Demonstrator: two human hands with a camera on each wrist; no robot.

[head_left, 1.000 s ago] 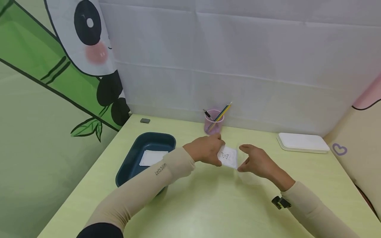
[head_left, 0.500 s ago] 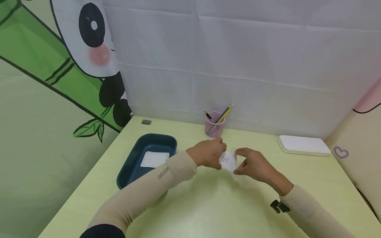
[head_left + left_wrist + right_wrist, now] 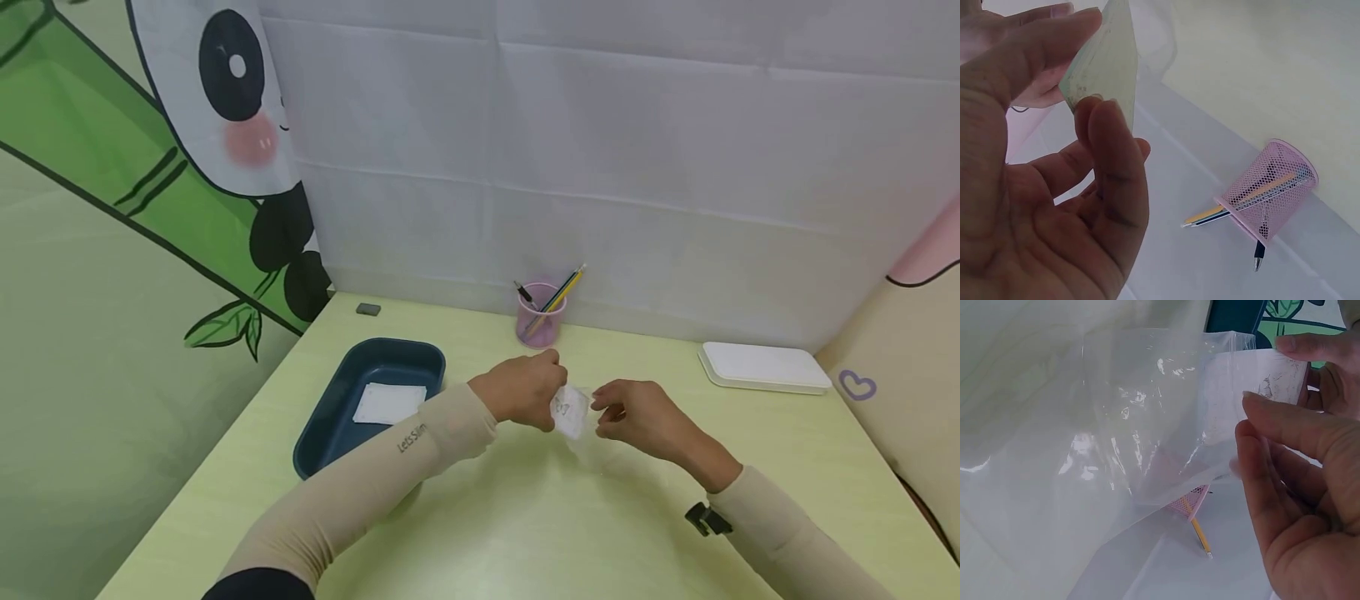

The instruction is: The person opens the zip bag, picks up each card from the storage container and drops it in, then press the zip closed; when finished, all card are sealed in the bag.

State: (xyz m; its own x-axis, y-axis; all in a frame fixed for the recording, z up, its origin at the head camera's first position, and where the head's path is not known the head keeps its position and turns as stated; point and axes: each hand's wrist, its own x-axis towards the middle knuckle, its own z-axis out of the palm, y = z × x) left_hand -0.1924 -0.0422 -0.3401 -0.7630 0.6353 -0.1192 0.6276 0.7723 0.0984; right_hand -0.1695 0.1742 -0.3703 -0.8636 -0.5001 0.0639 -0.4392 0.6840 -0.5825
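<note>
head view alone shows counter (image 3: 525, 533), blue tray (image 3: 330, 417); right wrist view alone shows clear bag (image 3: 1147, 425) round the paper slip (image 3: 570, 410). left hand (image 3: 519, 390) and right hand (image 3: 637, 412) both pinch slip above counter centre; slip's marks unreadable

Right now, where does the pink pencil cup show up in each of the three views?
Head: pencil cup stands at the table's far edge, beyond both hands.
Left wrist: lower right, tilted in the picture, pencils sticking out.
Right wrist: only a pink scrap seen through the clear bag, low centre.
Shared landmark: the yellow pencil.
</note>
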